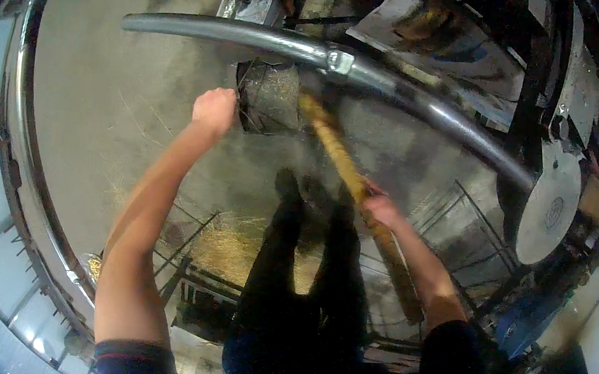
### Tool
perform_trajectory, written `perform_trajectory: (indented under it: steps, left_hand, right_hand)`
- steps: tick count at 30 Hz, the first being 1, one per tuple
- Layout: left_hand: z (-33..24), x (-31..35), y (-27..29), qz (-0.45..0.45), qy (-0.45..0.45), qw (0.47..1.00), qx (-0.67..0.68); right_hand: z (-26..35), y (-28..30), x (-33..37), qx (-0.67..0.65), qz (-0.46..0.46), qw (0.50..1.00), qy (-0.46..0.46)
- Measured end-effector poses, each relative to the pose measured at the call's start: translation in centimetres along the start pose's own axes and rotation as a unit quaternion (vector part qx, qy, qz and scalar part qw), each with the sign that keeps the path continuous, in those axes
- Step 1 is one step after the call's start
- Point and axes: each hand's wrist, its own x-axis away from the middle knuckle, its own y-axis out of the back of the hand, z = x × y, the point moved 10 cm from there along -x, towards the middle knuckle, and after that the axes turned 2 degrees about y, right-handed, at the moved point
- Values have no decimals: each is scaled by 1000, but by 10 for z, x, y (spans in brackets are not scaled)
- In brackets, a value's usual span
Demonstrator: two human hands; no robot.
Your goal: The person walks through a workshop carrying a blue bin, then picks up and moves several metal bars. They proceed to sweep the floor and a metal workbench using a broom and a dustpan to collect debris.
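Note:
My left hand (pixel 216 109) is closed in a fist at the left edge of a dark, square dustpan (pixel 272 99). Thin wire-like lines run beside the fist; the exact grip is hidden. Grey, stringy debris seems to lie in the dustpan. My right hand (pixel 381 207) wraps round the long, yellowish wooden handle of a broom (pixel 336 146). That handle slants from beside my right forearm up to the dustpan's right side. At its far end the broom's head is a dark blur.
A bent, shiny metal tube (pixel 431 107) crosses ahead of my hands, ending near a round pale disc (pixel 551 203). Golden shavings (pixel 223 249) are spread on the floor near my legs. Thin metal frames (pixel 480 226) stand at right. A curved rail (pixel 26 106) borders the left.

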Motion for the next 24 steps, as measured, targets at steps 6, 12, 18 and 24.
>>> perform_trajectory:
  steps: [6,12,18,24]
  left_hand:
    - [23,19,3,-7,7,999,-39]
    - [20,8,-2,-14,20,999,-46]
    - [26,1,-4,-6,13,999,-49]
    - [47,14,-12,1,23,1000,-19]
  right_hand:
    - [-98,76,44,81,-161,981,-67]
    - [-203,-19,-35,-51,-167,956,-235]
    - [-40,-163,-78,-260,-31,913,-312]
    - [-19,-9,-43,-250,10,960,-127]
